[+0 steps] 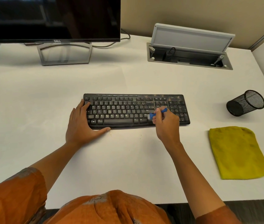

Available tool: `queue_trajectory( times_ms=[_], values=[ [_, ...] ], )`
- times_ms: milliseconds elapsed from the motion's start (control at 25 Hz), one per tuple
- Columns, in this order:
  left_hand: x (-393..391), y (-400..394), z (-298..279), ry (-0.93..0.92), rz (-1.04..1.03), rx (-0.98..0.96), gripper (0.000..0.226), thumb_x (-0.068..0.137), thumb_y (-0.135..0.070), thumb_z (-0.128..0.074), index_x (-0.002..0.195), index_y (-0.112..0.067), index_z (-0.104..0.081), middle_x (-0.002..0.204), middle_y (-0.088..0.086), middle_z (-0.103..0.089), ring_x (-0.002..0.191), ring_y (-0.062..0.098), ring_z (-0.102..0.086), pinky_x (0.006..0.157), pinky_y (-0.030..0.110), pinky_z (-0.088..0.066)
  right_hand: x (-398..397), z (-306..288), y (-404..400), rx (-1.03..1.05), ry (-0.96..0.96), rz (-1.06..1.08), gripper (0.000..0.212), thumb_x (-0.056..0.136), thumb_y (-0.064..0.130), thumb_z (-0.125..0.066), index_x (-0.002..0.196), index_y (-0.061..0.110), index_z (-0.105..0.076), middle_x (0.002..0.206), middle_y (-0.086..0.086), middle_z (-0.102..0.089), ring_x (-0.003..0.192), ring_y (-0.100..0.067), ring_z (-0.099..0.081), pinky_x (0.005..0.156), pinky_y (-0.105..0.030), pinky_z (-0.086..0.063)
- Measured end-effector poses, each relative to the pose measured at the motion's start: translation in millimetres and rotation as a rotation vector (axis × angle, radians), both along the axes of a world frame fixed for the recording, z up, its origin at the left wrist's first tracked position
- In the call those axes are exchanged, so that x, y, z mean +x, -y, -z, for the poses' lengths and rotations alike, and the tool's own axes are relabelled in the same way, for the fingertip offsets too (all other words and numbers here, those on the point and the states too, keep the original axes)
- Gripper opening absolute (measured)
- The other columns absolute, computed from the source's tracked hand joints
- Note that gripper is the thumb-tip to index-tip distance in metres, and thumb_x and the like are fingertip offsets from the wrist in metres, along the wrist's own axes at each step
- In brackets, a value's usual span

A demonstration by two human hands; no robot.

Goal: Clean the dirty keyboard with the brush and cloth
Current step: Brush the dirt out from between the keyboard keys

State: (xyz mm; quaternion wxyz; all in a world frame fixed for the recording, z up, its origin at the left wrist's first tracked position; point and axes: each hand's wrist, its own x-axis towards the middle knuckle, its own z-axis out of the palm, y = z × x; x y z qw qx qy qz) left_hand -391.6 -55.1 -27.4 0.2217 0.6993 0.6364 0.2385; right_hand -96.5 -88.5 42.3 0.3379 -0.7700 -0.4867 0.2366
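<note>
The yellow cloth (pixel 236 152) lies flat near the desk's (pixel 31 94) front right corner, just right of the right hand (pixel 165 123), the nearer one. That hand pinches the blue brush (pixel 158 112) over the keyboard's (pixel 136 110) right end. The keyboard runs left to right mid-desk. The left hand (pixel 82 123) lies flat, steadying its left end.

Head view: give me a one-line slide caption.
Left hand steadies the keyboard while the right hand works a blue brush over its keys; yellow cloth waits alongside.
</note>
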Motion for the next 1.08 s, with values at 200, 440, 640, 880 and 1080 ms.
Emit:
queue_trajectory(
  times_ms=[200, 440, 640, 880, 1080],
  values=[
    [0.4, 0.5, -0.5, 0.0, -0.006, 0.0, 0.124, 0.057, -0.082, -0.078, 0.155, -0.025, -0.029, 0.168, -0.005, -0.021, 0.15, 0.023, -0.029, 0.121, 0.048, -0.032, 1.6, -2.3, -4.7, -0.173, 0.206, -0.061, 0.041, 0.106, 0.029, -0.041, 0.087, 0.003, -0.067, 0.081, -0.013, -0.068, 0.07, -0.025, -0.064, 0.065, -0.041, -0.055],
    [1.2, 0.7, -2.2, 0.008, -0.005, -0.01, 0.124, 0.056, -0.085, -0.073, 0.155, -0.025, -0.029, 0.167, -0.005, -0.022, 0.15, 0.024, -0.029, 0.121, 0.049, -0.033, 2.1, -0.4, -4.4, -0.114, 0.098, -0.093, 0.039, 0.105, 0.03, -0.043, 0.088, 0.006, -0.068, 0.075, -0.008, -0.069, 0.068, -0.024, -0.066, 0.065, -0.043, -0.057],
    [1.6, 0.8, -2.5, 0.007, -0.001, 0.001, 0.123, 0.056, -0.083, -0.075, 0.155, -0.025, -0.03, 0.167, -0.006, -0.023, 0.149, 0.023, -0.029, 0.121, 0.047, -0.032, 6.8, -3.2, -3.9, -0.053, 0.048, -0.029, 0.037, 0.106, 0.029, -0.044, 0.087, 0.008, -0.067, 0.074, -0.006, -0.068, 0.066, -0.023, -0.064, 0.063, -0.04, -0.055],
    [0.7, -0.5, 0.7, -0.007, -0.005, -0.012, 0.125, 0.056, -0.084, -0.075, 0.156, -0.024, -0.029, 0.168, -0.006, -0.02, 0.152, 0.022, -0.027, 0.122, 0.049, -0.031, 14.7, 4.7, 4.2, -0.027, 0.03, -0.151, 0.037, 0.105, 0.035, -0.045, 0.086, 0.014, -0.069, 0.072, 0.003, -0.067, 0.068, -0.018, -0.065, 0.068, -0.046, -0.056],
    [-0.5, -1.0, 1.6, -0.013, -0.001, -0.003, 0.125, 0.057, -0.085, -0.074, 0.156, -0.024, -0.029, 0.168, -0.005, -0.021, 0.151, 0.023, -0.028, 0.122, 0.049, -0.031, 16.5, 4.2, 11.3, 0.096, -0.001, -0.124, 0.032, 0.105, 0.031, -0.047, 0.098, 0.016, -0.074, 0.079, 0.008, -0.069, 0.072, -0.006, -0.065, 0.062, -0.027, -0.053]
  ],
)
